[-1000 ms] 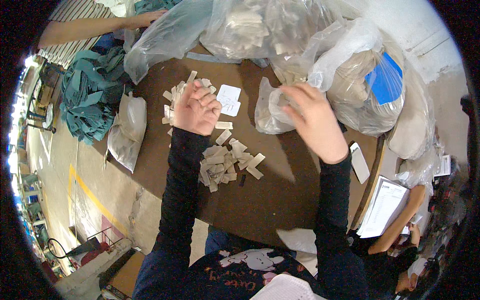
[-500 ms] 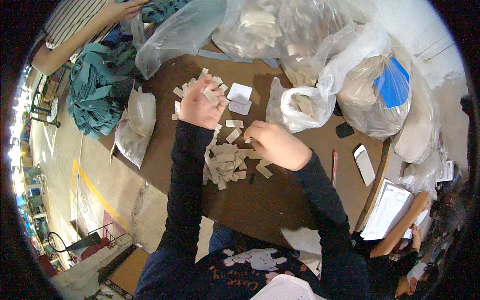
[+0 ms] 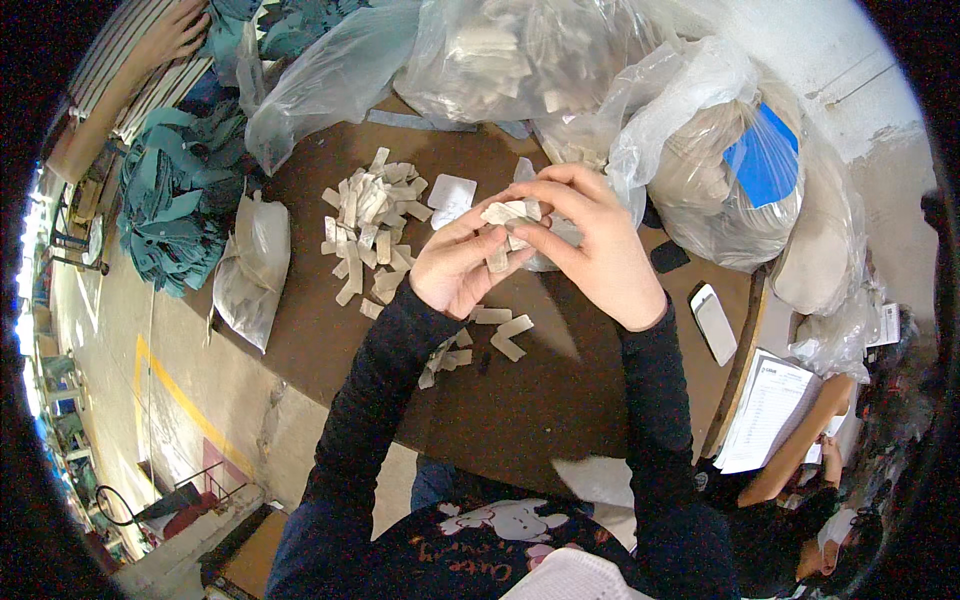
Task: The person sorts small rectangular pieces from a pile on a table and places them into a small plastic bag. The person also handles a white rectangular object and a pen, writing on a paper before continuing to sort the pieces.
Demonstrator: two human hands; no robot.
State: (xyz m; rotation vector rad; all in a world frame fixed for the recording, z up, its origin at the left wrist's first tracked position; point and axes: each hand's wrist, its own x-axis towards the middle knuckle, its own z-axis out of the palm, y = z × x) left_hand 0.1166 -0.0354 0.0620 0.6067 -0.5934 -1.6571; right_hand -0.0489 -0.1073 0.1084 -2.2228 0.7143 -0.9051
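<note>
Over the middle of the brown table [image 3: 540,420], my two hands meet around a small bunch of pale beige strips [image 3: 512,211]. My left hand [image 3: 455,268] is closed on the bunch from the left, palm partly up. From the right, my right hand [image 3: 600,245] pinches the same strips between thumb and fingers. A loose pile of such strips [image 3: 372,208] lies to the far left of my hands. A second pile [image 3: 450,358] shows in part beyond my left forearm, with a few single strips [image 3: 512,336] beside it. A white rounded card [image 3: 452,197] lies just behind my left hand.
Clear plastic bags [image 3: 500,60] of pale pieces line the far edge. A larger bag [image 3: 715,200] with a blue sheet stands right. A white phone [image 3: 713,324] lies near papers [image 3: 768,410]. Teal cut pieces [image 3: 175,210] and a small bag [image 3: 255,265] sit left. Other people's arms show at both sides.
My left hand has come nearer and right from the far pile, and my right hand has lifted from the near pile. Both now hold the strips together. The view has shifted slightly.
</note>
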